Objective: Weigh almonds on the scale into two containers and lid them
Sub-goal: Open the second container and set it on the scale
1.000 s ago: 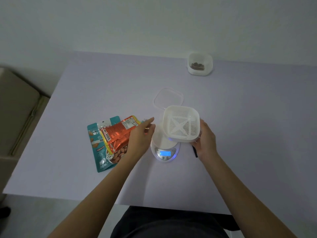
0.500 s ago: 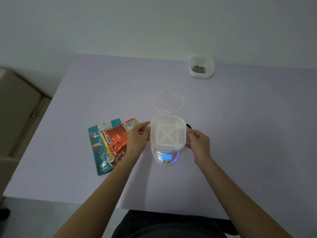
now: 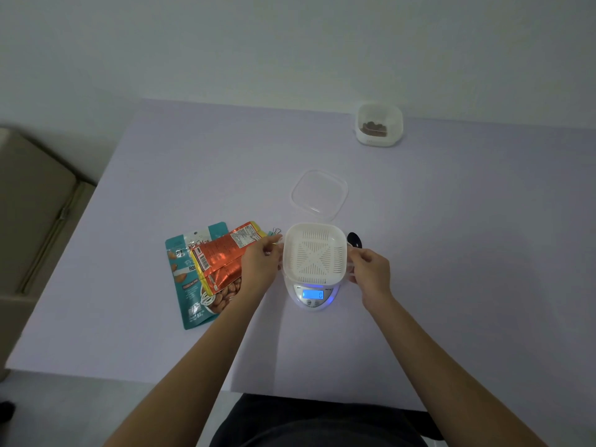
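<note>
Head view, centre of frame. The fingers (image 3: pixel 274 250) of the left hand (image 3: pixel 259 266) are closed on the left rim of a white square plastic container with a slotted, strainer-like floor (image 3: pixel 315 253); the fingers (image 3: pixel 354 258) of the right hand (image 3: pixel 371 274) are closed on its right rim. The container sits upright over the platform of a small white digital kitchen scale (image 3: pixel 312 293), whose blue backlit display, just below the container in the frame, shows a single digit that appears to be 0. Whether the container's full weight rests on the platform cannot be told. No almonds are visible inside it.

Just right of the container, at its upper corner, the dark bowl of a black spoon (image 3: pixel 354 240) shows above the right hand. Above the container, a clear square plastic lid (image 3: pixel 319 194) lies flat on the pale lilac worktop (image 3: pixel 451 253), close to the container but apart from it.

Left of centre, partly behind the left hand, an orange foil almond pouch (image 3: pixel 222 256) lies over a teal almond pouch (image 3: pixel 185 285); almonds are printed on or show through their lower fronts. A small wire clip (image 3: pixel 275 231) lies at the pouches' upper right corner.

Upper right of the frame, well apart from the scale, a second white square container holding brown almonds (image 3: pixel 379 124) stands near the far edge of the worktop; whether it is lidded cannot be told.
</note>
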